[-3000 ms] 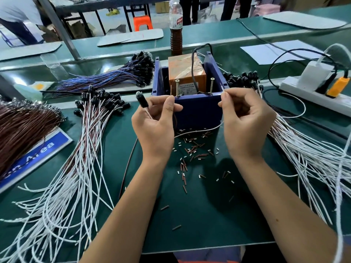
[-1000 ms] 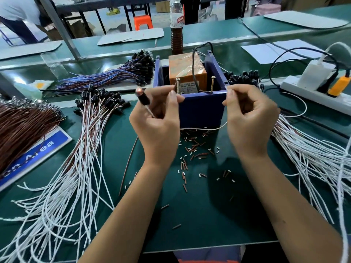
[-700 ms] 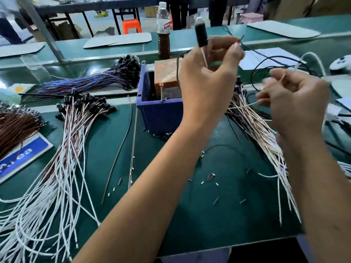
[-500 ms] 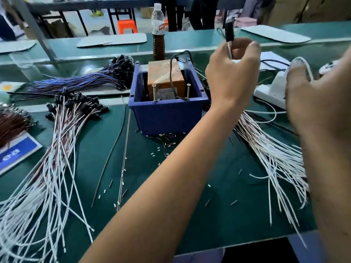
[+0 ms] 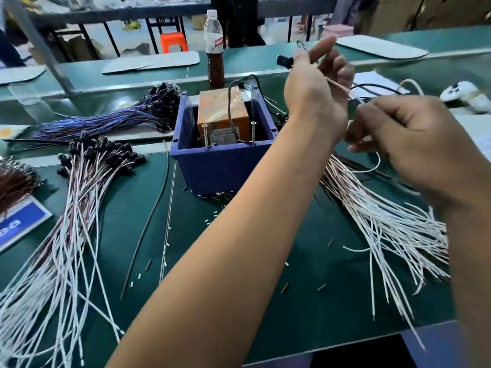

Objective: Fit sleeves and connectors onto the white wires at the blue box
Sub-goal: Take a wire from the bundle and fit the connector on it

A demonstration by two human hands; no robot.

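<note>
The blue box (image 5: 220, 168) stands mid-table, holding an orange block (image 5: 223, 112) and two upright screws on its front rim. To the right of the box, my left hand (image 5: 316, 86) is raised and grips a white wire (image 5: 337, 86) whose black connector (image 5: 284, 61) sticks out to the left of the hand; the index finger points up. Lower and further right, my right hand (image 5: 406, 144) has curled fingers pinching a white wire that loops below it (image 5: 373, 167). Both hands are above the right pile of white wires (image 5: 385, 227). Small sleeves (image 5: 212, 221) lie scattered on the green mat.
A pile of white wires with black connectors (image 5: 79, 208) fans out at the left. Blue-purple wires (image 5: 106, 123) and brown wires (image 5: 13, 181) lie further left. Two long thin tubes (image 5: 170, 208) lie beside the box. Behind are a bottle (image 5: 214, 49) and a white plug adapter (image 5: 467, 96).
Both hands left the front of the blue box and moved right over the right wire pile. The left hand carried its connector-tipped wire up and right; the view turned right.
</note>
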